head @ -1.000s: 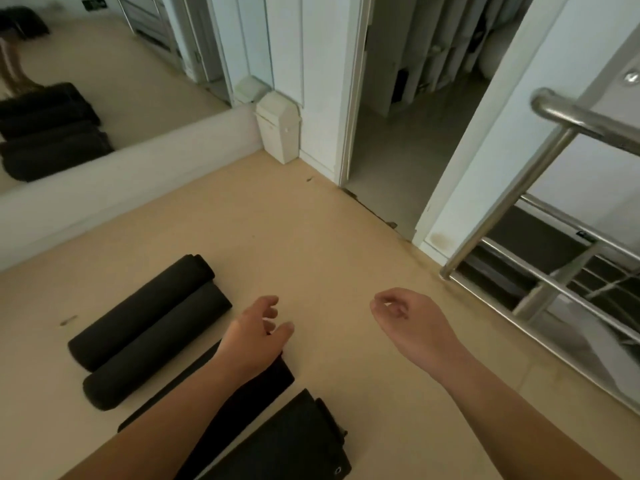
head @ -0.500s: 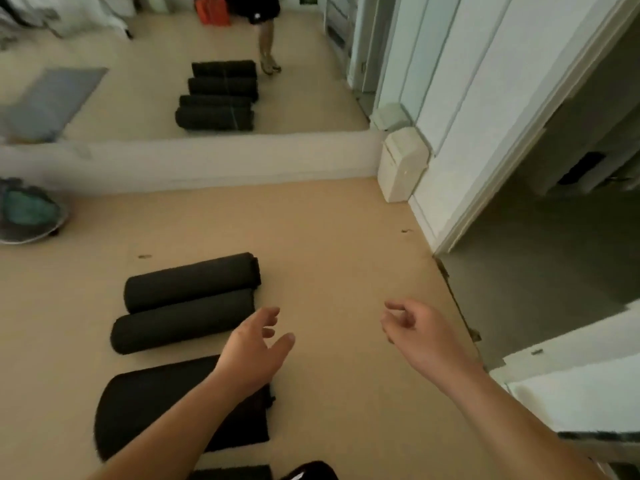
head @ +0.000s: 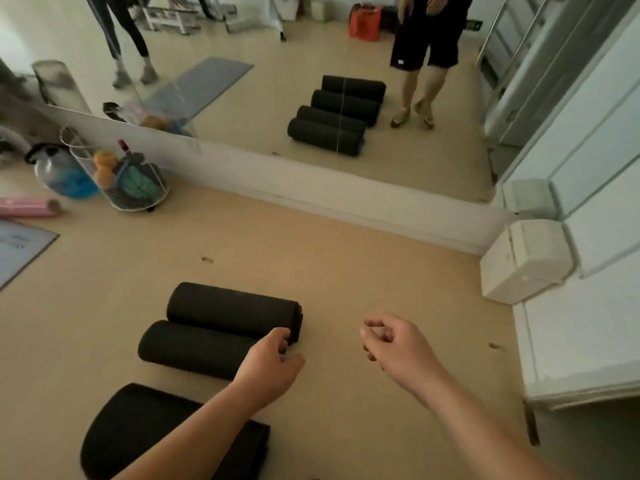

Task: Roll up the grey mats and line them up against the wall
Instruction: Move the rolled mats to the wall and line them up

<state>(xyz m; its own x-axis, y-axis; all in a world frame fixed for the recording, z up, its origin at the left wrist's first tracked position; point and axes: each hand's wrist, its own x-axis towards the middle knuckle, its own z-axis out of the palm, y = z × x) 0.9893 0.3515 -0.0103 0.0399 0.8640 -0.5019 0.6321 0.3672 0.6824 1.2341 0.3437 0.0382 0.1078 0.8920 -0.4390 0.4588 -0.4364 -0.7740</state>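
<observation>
Grey mats (head: 228, 311), rolled, lie parallel to the mirrored wall (head: 346, 194) yet well short of it, ends level, we judge for a neat row. Our left hand (head: 270, 368) hovers loosely curled at their ends. Our right hand (head: 398, 344) is relaxed and empty.

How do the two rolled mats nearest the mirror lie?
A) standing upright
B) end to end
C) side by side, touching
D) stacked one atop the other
C: the far rolled mat and the next rolled mat lie flat, long sides touching.
</observation>
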